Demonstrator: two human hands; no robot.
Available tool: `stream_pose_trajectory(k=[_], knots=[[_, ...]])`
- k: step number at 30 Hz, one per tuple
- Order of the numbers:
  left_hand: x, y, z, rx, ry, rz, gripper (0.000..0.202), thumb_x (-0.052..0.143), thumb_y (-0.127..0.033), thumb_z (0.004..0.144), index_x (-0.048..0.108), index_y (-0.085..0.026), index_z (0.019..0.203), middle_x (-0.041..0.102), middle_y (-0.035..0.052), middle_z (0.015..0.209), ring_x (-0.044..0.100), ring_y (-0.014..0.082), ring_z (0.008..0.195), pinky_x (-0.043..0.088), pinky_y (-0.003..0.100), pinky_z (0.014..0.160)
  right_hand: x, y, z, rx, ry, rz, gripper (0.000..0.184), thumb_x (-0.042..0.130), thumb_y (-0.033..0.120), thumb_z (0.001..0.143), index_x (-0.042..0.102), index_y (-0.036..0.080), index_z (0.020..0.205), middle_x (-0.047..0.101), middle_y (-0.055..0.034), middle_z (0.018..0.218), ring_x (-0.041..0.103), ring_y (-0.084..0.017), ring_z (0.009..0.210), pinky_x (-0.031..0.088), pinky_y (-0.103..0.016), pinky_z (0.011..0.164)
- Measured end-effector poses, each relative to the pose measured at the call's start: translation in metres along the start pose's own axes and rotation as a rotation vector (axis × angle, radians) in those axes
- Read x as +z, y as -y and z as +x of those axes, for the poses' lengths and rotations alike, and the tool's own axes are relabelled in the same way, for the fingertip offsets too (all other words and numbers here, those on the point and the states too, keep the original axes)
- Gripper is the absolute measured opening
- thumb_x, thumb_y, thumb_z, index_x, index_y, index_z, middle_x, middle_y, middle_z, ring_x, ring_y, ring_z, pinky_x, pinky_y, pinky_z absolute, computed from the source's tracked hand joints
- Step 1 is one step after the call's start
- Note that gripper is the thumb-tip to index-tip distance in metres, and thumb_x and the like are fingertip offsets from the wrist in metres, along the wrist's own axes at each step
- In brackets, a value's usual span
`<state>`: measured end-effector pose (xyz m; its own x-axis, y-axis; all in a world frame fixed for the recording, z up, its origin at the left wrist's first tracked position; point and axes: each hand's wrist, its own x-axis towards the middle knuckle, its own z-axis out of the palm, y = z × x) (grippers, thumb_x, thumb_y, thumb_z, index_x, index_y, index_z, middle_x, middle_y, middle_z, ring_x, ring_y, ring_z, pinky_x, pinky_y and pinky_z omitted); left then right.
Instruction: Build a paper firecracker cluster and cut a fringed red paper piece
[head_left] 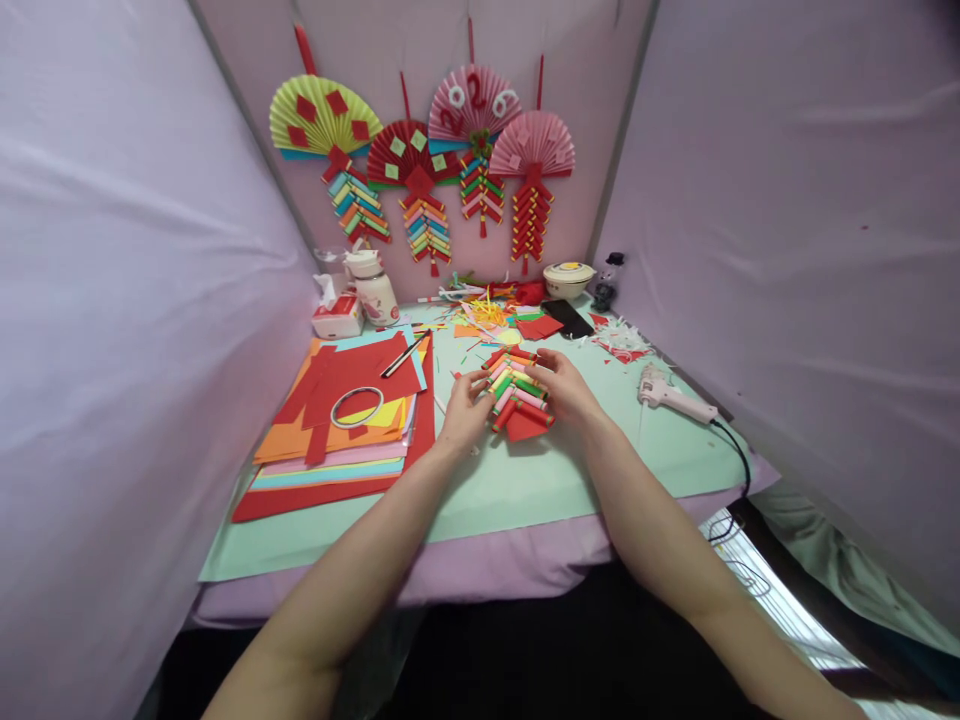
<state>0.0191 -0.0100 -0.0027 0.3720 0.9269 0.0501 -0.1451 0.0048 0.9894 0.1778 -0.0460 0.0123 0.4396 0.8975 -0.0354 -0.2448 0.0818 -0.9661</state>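
Observation:
Between my two hands is a paper firecracker string [513, 385], made of rolled paper tubes in red, orange, yellow, green and pink set in a V pattern, with a red paper square at its near end. My left hand [469, 408] grips its left edge with bent fingers. On the opposite edge, my right hand [564, 388] has its fingers curled over the tube ends. The piece is held just above or on the pale green table cover; which of the two I cannot tell.
Left lies a stack of coloured paper [330, 465] with a tape roll [357, 408] and a dark pen-like tool [406, 354] on top. A glue gun [675, 396] with a cord lies right. Behind are paper scraps [487, 312], a phone [568, 319], a bottle [375, 290] and hanging fan decorations [480, 100].

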Motion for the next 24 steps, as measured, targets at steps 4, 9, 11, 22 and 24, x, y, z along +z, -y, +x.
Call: stream_pose_trajectory(k=[4,9,11,22,24], knots=[[-0.001,-0.005,-0.002,0.130,-0.022,-0.018,0.032,0.061,-0.016,0.075,0.051,-0.025,0.104,0.051,0.0066,0.130,0.050,0.0194,0.122,0.048,0.031,0.091,0.000,-0.001,-0.002,0.022,0.039,0.088,0.058,0.075,0.017,0.058,0.047,0.025,0.108,0.061,-0.0037,0.109,0.065,-0.022,0.096,0.056,-0.038,0.081],[-0.004,-0.013,-0.003,-0.030,-0.029,-0.167,0.038,0.066,-0.036,0.076,0.052,-0.024,0.110,0.054,0.0075,0.126,0.059,0.0195,0.109,0.052,0.028,0.079,0.003,0.001,-0.009,-0.038,0.185,0.186,0.063,0.077,0.019,0.059,0.046,0.027,0.114,0.063,-0.0021,0.108,0.065,-0.022,0.097,0.055,-0.038,0.083],[-0.004,-0.015,-0.004,-0.157,0.076,-0.229,0.041,0.069,-0.041,0.073,0.058,-0.021,0.108,0.062,0.0080,0.115,0.064,0.0203,0.096,0.054,0.029,0.073,0.006,0.000,-0.011,-0.096,0.226,0.207,0.066,0.078,0.021,0.061,0.045,0.028,0.117,0.061,-0.0017,0.113,0.064,-0.021,0.101,0.055,-0.037,0.085],[-0.011,-0.012,-0.002,0.038,0.087,-0.278,0.053,0.082,-0.029,0.062,0.062,-0.019,0.111,0.070,0.0069,0.101,0.066,0.0210,0.089,0.053,0.031,0.079,0.011,-0.010,-0.011,-0.139,0.332,0.134,0.069,0.080,0.023,0.061,0.047,0.029,0.122,0.064,-0.0001,0.099,0.064,-0.020,0.098,0.051,-0.039,0.090],[-0.011,-0.015,-0.003,0.042,0.102,-0.273,0.051,0.081,-0.028,0.064,0.062,-0.020,0.111,0.069,0.0072,0.102,0.066,0.0208,0.089,0.053,0.030,0.075,0.012,-0.008,-0.013,-0.141,0.349,0.146,0.067,0.080,0.023,0.062,0.048,0.028,0.121,0.065,-0.0003,0.097,0.064,-0.021,0.097,0.051,-0.040,0.089]])
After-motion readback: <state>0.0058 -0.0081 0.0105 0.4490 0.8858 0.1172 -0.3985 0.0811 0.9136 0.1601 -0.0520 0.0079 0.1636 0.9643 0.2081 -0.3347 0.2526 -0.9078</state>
